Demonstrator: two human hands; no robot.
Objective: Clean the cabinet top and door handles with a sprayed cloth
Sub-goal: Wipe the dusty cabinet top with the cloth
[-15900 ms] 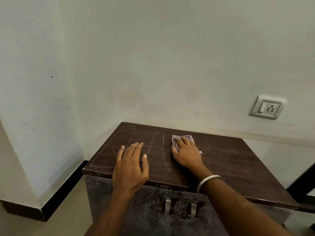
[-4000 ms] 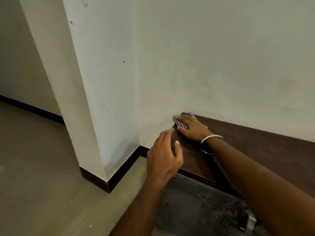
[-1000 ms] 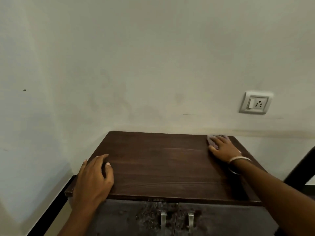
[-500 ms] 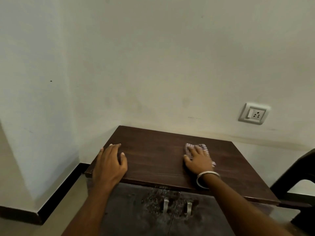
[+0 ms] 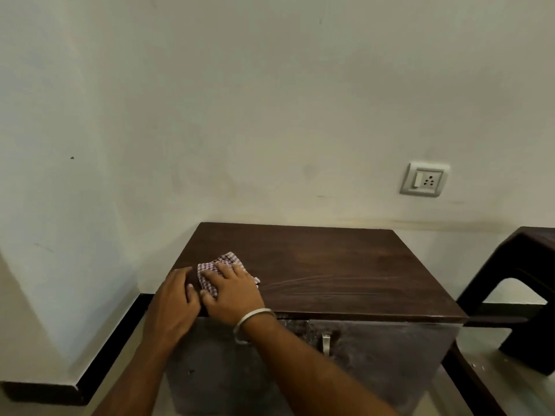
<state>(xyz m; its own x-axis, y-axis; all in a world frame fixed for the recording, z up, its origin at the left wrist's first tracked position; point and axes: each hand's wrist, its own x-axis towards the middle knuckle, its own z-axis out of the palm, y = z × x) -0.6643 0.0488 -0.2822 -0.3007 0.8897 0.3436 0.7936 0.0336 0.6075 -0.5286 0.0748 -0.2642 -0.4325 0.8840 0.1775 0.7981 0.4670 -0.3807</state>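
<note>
Your right hand [image 5: 232,292] presses the cloth [image 5: 216,267] flat, fingers spread, at the cabinet top's [image 5: 330,265] near-left corner; left hand [image 5: 172,304] braces the edge, fingers together. Top looks mostly wiped; door handle [image 5: 326,343] not yet done.

Your right hand [image 5: 232,294] lies palm down on a checked cloth [image 5: 220,267], pressing it flat against the dark wooden cabinet top [image 5: 330,265] near its front left corner, with a metal bangle [image 5: 250,321] on that wrist. Your left hand [image 5: 172,304] rests just beside it at the left front edge of the surface, thumb touching the right hand, fingers [image 5: 180,276] spread and gripping nothing. One metal door handle [image 5: 326,343] shows on the grimy cabinet front below the top, a wall socket [image 5: 424,179] sits on the wall above right, and a dark stool [image 5: 522,280] stands to the right.
</note>
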